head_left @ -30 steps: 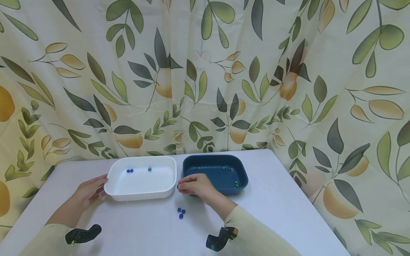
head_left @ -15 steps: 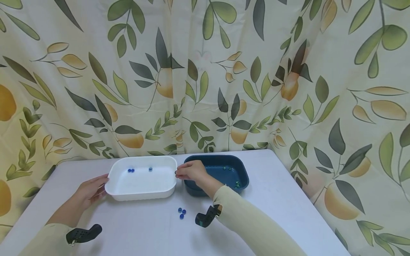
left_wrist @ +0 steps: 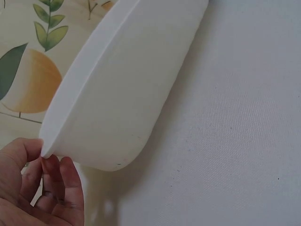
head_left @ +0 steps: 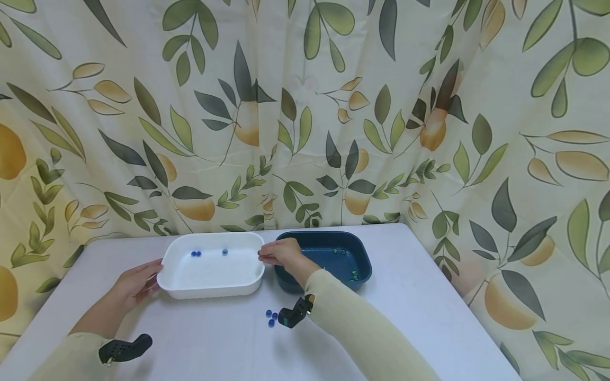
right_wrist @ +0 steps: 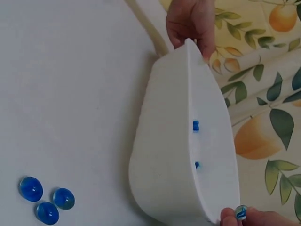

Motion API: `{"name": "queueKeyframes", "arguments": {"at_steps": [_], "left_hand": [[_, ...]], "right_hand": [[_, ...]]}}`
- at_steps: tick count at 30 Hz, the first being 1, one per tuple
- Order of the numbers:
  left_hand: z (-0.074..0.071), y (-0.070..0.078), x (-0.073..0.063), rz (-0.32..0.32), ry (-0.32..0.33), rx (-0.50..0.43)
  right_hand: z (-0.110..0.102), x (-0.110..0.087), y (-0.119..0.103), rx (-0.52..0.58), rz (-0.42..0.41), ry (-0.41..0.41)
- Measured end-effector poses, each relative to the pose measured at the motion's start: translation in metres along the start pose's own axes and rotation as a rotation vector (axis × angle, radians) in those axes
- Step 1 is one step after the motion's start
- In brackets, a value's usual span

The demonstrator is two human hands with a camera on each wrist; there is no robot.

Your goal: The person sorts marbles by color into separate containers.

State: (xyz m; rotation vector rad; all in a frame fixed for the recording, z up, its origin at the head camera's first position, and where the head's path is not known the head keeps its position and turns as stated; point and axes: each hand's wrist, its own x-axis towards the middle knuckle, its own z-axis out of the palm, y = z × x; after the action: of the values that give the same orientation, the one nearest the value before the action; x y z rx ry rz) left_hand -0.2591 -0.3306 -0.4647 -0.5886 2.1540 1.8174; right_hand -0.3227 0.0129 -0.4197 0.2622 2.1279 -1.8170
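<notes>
My left hand (head_left: 135, 286) pinches the left rim of a white tray (left_wrist: 108, 94), thumb on top and fingers below. Over that tray's right rim is my right hand (head_left: 288, 255), pinching a glass marble (right_wrist: 241, 212) with blue streaks between thumb and fingertip. In the head view this marble is hidden by the fingers. Inside the white tray lie a pair of blue marbles (head_left: 196, 254) and a single blue marble (head_left: 225, 252). Three more blue marbles (right_wrist: 47, 213) sit close together on the table in front of the trays.
Right of the white tray stands a dark blue tray (head_left: 359, 254), partly covered by the right hand and forearm. Several green marbles (head_left: 355, 275) lie in it. A white cloth covers the table (head_left: 200, 338). Behind hangs a leaf-and-fruit patterned curtain (head_left: 305, 132).
My right hand has moved from the front left of the dark blue tray up and left to the white tray's right rim, carrying the marble. The left hand has kept its hold.
</notes>
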Motion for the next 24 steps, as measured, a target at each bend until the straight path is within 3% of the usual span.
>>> {"name": "queueKeyframes", "arguments": {"at_steps": [13, 24], "left_hand": [[0.0017, 0.0008, -0.0037, -0.004, 0.002, 0.0], [0.0012, 0.0001, -0.0017, -0.002, -0.002, -0.006]], "right_hand": [[0.0087, -0.0001, -0.0014, -0.025, 0.02, 0.099], [0.0085, 0.001, 0.0014, -0.098, -0.005, 0.099]]}}
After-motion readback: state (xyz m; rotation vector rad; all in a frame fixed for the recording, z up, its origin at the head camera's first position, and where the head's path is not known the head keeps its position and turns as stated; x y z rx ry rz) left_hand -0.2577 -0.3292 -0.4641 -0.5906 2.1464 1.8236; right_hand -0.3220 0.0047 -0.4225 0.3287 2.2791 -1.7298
